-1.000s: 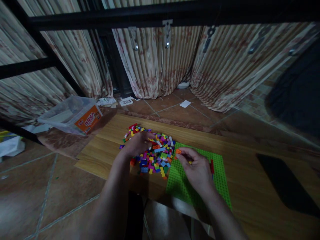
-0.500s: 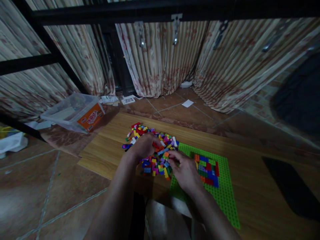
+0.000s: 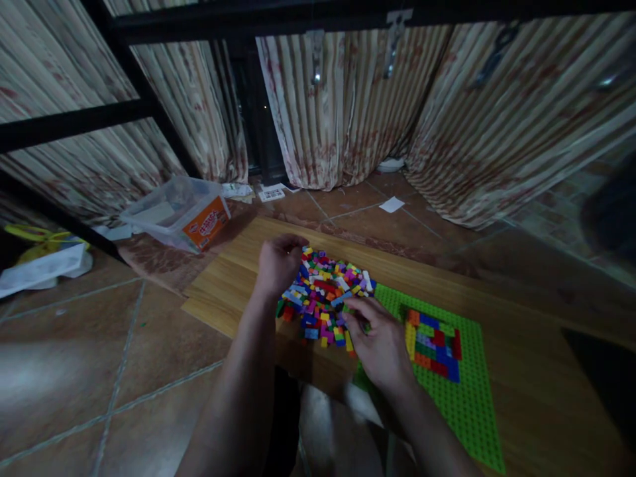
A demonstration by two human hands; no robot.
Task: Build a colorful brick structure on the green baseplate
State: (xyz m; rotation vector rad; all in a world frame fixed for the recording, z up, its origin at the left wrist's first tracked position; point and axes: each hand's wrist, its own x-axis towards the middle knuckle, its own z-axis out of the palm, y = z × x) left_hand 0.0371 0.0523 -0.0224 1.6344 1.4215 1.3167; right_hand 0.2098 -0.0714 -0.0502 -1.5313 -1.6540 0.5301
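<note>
A heap of small coloured bricks [image 3: 325, 295] lies on a low wooden table [image 3: 521, 371]. My left hand [image 3: 278, 265] rests against the heap's left side, its fingers curled at the far edge. My right hand [image 3: 380, 341] sits at the heap's near right edge, fingers pinched among the bricks; what they hold is too small to name. To the right lies a green baseplate [image 3: 467, 404] with a patch of joined bricks [image 3: 434, 344] in red, blue, green, yellow and orange.
A clear plastic box with an orange label [image 3: 181, 215] sits tilted on the floor at the left. Striped curtains [image 3: 358, 112] hang behind, with black metal bars [image 3: 74, 122] across the top. Scraps of paper [image 3: 392, 204] and a white bag [image 3: 44, 268] lie on the tiled floor.
My right hand has left the baseplate and gone to the brick heap, which uncovers the joined patch. My left hand has slid to the heap's left side. The view has shifted.
</note>
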